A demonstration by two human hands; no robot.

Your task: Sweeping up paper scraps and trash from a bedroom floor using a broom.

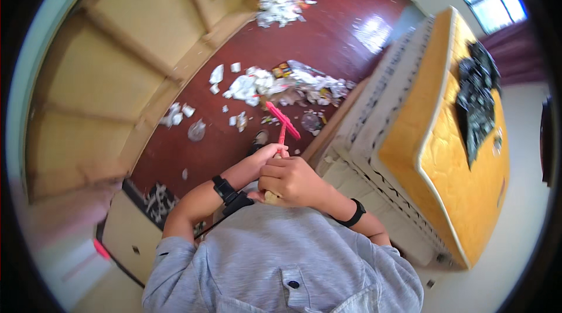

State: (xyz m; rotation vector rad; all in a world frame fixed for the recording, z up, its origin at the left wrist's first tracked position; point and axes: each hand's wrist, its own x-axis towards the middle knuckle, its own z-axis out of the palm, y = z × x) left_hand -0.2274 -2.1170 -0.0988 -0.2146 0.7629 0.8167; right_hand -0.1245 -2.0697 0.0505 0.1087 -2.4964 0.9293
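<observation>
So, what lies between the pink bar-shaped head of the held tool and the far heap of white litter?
In the head view, beyond the pink tool head lies a nearer white and shiny litter heap, then dark red floor.

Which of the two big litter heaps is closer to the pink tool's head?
The wide heap, just beyond the tool's pink head; the other heap lies farther off, by the wooden furniture's far end.
</observation>
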